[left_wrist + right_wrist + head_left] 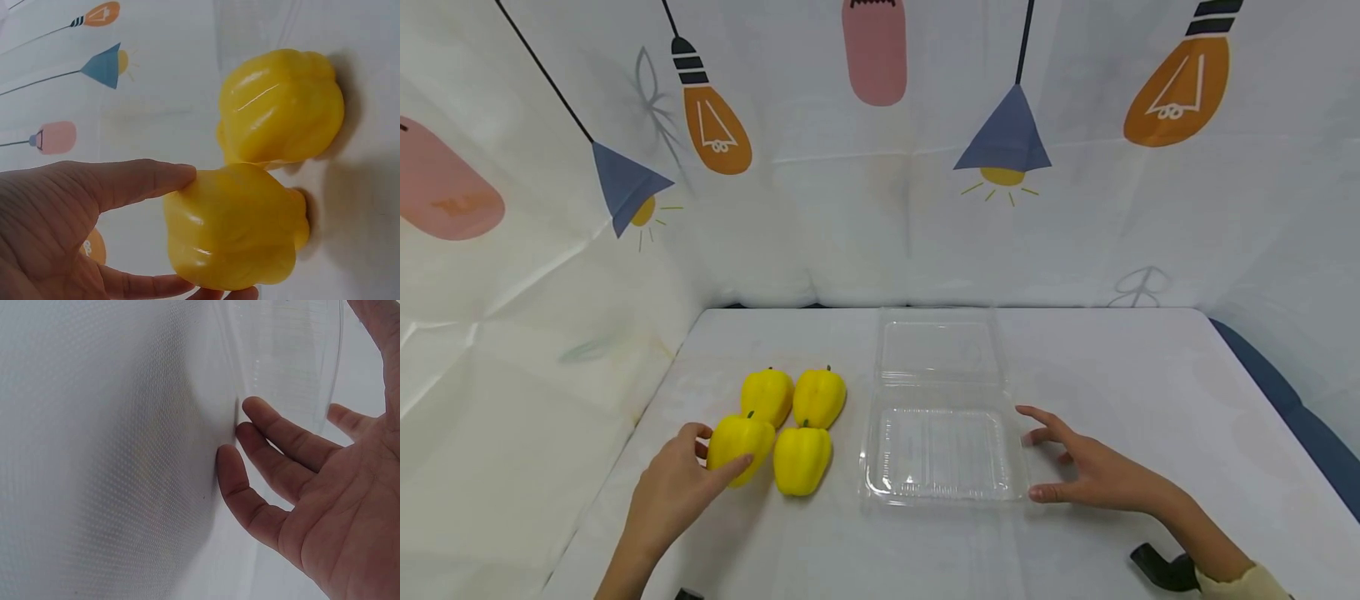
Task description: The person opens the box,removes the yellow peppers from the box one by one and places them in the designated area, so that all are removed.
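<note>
My left hand (pixel 672 487) grips a yellow bell pepper (pixel 735 448) between thumb and fingers, at the front left of a group of similar peppers. In the left wrist view the thumb lies along one side of this bell pepper (pixel 231 228) and the fingertips along the other. Three more yellow peppers, one of them at the front (pixel 802 461), stand close by on its right and behind it. A clear plastic clamshell box (pixel 946 454) lies with its lid (pixel 936 346) folded back. Beside the box's right rim is my right hand (pixel 1093 475), fingers spread and loosely bent, holding nothing.
The white table (pixel 1120 367) ends at the back against a hanging sheet (pixel 820 233) printed with lamps and bulbs. A black curved object (pixel 1161 571) shows by the right forearm. Dark blue material (pixel 1270 375) lies beyond the right table edge.
</note>
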A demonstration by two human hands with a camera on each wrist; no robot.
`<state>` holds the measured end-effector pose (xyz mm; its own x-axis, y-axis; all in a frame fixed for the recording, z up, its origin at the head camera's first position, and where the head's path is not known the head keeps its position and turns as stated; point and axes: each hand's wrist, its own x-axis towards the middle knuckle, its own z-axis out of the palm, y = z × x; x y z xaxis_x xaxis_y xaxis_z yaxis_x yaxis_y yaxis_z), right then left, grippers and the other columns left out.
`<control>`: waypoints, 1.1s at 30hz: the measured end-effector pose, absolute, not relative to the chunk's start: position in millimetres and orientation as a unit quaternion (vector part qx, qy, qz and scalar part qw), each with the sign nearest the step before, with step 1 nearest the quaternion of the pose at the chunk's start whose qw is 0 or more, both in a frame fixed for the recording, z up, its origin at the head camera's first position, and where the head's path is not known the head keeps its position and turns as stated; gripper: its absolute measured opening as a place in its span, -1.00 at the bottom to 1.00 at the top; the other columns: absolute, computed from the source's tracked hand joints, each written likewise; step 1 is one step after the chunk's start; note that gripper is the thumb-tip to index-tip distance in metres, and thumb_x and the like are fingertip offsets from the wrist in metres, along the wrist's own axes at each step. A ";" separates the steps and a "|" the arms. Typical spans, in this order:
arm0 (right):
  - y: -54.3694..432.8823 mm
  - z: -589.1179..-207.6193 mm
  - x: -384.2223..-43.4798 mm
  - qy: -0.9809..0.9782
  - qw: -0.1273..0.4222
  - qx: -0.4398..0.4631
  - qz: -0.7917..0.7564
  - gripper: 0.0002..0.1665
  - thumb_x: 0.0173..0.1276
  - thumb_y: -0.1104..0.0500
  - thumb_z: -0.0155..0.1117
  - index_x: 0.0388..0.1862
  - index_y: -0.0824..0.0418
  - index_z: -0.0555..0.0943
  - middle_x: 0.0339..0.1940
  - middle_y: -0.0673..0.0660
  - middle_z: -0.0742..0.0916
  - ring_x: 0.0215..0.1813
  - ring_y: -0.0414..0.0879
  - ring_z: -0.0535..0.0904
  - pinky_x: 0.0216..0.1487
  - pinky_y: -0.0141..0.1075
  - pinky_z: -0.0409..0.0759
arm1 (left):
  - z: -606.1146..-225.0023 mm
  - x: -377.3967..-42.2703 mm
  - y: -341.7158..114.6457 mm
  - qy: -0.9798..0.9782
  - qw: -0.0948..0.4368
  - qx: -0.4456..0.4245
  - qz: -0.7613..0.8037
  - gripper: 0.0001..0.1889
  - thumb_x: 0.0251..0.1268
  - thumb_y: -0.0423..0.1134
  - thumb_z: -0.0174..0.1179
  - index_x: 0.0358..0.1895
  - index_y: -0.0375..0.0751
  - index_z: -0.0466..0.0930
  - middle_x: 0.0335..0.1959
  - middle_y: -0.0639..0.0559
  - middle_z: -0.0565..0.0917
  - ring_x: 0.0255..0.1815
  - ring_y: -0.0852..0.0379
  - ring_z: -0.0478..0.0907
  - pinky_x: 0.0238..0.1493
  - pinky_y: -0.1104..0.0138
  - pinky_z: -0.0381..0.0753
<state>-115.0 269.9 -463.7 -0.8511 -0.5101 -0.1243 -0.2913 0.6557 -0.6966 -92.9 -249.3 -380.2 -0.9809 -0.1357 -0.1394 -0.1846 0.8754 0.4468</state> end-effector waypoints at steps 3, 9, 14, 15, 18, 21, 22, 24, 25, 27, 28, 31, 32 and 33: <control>269.5 -462.9 -114.6 0.897 0.157 -0.222 -0.349 0.22 0.16 -0.22 0.47 0.60 -0.17 -0.10 0.23 0.14 0.55 0.15 0.10 0.53 -0.03 -0.07 0.58 | -382.2 -93.7 -250.5 0.968 0.067 -0.079 0.227 -0.14 0.05 0.32 0.35 0.08 -0.43 0.37 -0.16 -0.24 0.59 -0.34 -0.01 0.50 -0.44 0.21 0.48; 268.2 -460.6 -113.9 0.899 0.158 -0.217 -0.347 0.23 0.15 -0.22 0.48 0.60 -0.16 -0.10 0.23 0.15 0.55 0.12 0.10 0.54 -0.04 -0.03 0.58 | -386.1 -95.5 -252.3 0.970 0.074 -0.065 0.223 -0.16 0.05 0.27 0.38 0.07 -0.44 0.35 -0.19 -0.22 0.58 -0.36 0.00 0.48 -0.45 0.21 0.48; 268.0 -460.5 -113.9 0.898 0.158 -0.217 -0.348 0.23 0.15 -0.21 0.48 0.60 -0.16 -0.10 0.23 0.16 0.55 0.13 0.11 0.54 -0.04 -0.02 0.58 | -392.6 -97.8 -253.9 0.968 0.088 -0.060 0.228 -0.15 0.06 0.25 0.38 0.12 -0.43 0.31 -0.19 -0.21 0.57 -0.38 0.01 0.47 -0.46 0.21 0.47; 268.1 -460.6 -113.9 0.898 0.158 -0.217 -0.348 0.23 0.15 -0.21 0.48 0.60 -0.16 -0.10 0.22 0.16 0.55 0.13 0.11 0.54 -0.04 -0.03 0.58 | -393.4 -97.8 -253.4 0.968 0.090 -0.060 0.229 -0.16 0.07 0.25 0.38 0.12 -0.43 0.31 -0.21 -0.19 0.57 -0.38 0.01 0.47 -0.46 0.22 0.46; 268.0 -460.6 -114.0 0.898 0.159 -0.217 -0.349 0.22 0.16 -0.21 0.48 0.60 -0.16 -0.09 0.22 0.16 0.55 0.12 0.10 0.54 -0.03 -0.02 0.58 | -395.4 -98.2 -251.6 0.968 0.094 -0.060 0.227 -0.16 0.08 0.22 0.39 0.12 -0.44 0.30 -0.27 -0.15 0.56 -0.40 0.02 0.46 -0.45 0.21 0.46; 267.9 -460.0 -114.2 0.897 0.162 -0.214 -0.351 0.22 0.16 -0.21 0.48 0.60 -0.17 -0.10 0.23 0.17 0.55 0.11 0.11 0.55 -0.04 0.03 0.57 | -396.5 -99.4 -249.7 0.968 0.099 -0.056 0.225 -0.18 0.09 0.18 0.39 0.12 -0.46 0.30 -0.32 -0.12 0.54 -0.41 0.02 0.44 -0.44 0.21 0.46; 267.8 -459.8 -114.3 0.897 0.163 -0.212 -0.351 0.22 0.16 -0.21 0.48 0.60 -0.18 -0.10 0.23 0.17 0.55 0.10 0.12 0.55 -0.04 0.05 0.57 | -397.4 -100.2 -249.7 0.968 0.100 -0.055 0.223 -0.18 0.09 0.18 0.40 0.12 -0.46 0.30 -0.32 -0.13 0.54 -0.40 0.02 0.44 -0.43 0.20 0.47; 268.1 -459.8 -114.6 0.897 0.163 -0.213 -0.352 0.22 0.16 -0.21 0.48 0.60 -0.17 -0.10 0.23 0.18 0.55 0.10 0.13 0.55 -0.04 0.08 0.57 | -398.9 -101.2 -250.2 0.968 0.103 -0.052 0.223 -0.17 0.09 0.18 0.40 0.13 -0.47 0.29 -0.31 -0.14 0.55 -0.39 0.01 0.45 -0.42 0.19 0.48; 268.1 -459.9 -114.7 0.897 0.163 -0.213 -0.352 0.22 0.16 -0.21 0.48 0.60 -0.17 -0.10 0.23 0.18 0.55 0.11 0.13 0.55 -0.04 0.08 0.57 | -399.9 -101.9 -250.5 0.968 0.105 -0.052 0.223 -0.18 0.10 0.17 0.40 0.13 -0.46 0.28 -0.31 -0.14 0.55 -0.39 0.01 0.45 -0.42 0.19 0.48; 268.3 -460.6 -115.0 0.898 0.161 -0.214 -0.349 0.22 0.15 -0.22 0.47 0.60 -0.17 -0.10 0.22 0.16 0.56 0.14 0.13 0.54 -0.03 0.05 0.57 | -401.9 -102.9 -251.2 0.967 0.110 -0.050 0.225 -0.18 0.11 0.17 0.39 0.14 -0.46 0.27 -0.29 -0.15 0.55 -0.37 0.00 0.45 -0.41 0.19 0.48; 268.4 -460.9 -115.0 0.898 0.160 -0.216 -0.348 0.23 0.15 -0.23 0.47 0.60 -0.16 -0.10 0.22 0.15 0.56 0.14 0.12 0.54 -0.02 0.03 0.58 | -402.7 -103.2 -251.4 0.966 0.111 -0.049 0.226 -0.18 0.12 0.17 0.38 0.14 -0.46 0.27 -0.29 -0.15 0.55 -0.37 0.00 0.45 -0.41 0.19 0.48; 268.4 -462.2 -115.0 0.899 0.157 -0.218 -0.345 0.23 0.15 -0.23 0.47 0.60 -0.16 -0.09 0.21 0.11 0.57 0.17 0.10 0.53 -0.02 -0.04 0.59 | -405.3 -104.1 -252.1 0.965 0.114 -0.046 0.231 -0.18 0.15 0.17 0.36 0.16 -0.46 0.26 -0.29 -0.15 0.54 -0.37 0.00 0.44 -0.42 0.20 0.47; 268.4 -462.4 -114.9 0.899 0.156 -0.219 -0.345 0.23 0.14 -0.23 0.48 0.60 -0.15 -0.09 0.21 0.11 0.57 0.17 0.10 0.53 -0.02 -0.05 0.59 | -406.0 -104.1 -252.3 0.965 0.113 -0.044 0.232 -0.18 0.15 0.17 0.36 0.16 -0.46 0.25 -0.30 -0.15 0.54 -0.37 0.00 0.43 -0.43 0.20 0.47; 268.5 -462.7 -114.9 0.899 0.156 -0.220 -0.344 0.24 0.14 -0.23 0.48 0.60 -0.14 -0.09 0.21 0.10 0.57 0.16 0.10 0.53 -0.03 -0.06 0.59 | -406.5 -104.1 -252.5 0.965 0.111 -0.041 0.232 -0.18 0.16 0.17 0.35 0.16 -0.47 0.25 -0.31 -0.15 0.52 -0.38 0.00 0.43 -0.44 0.20 0.46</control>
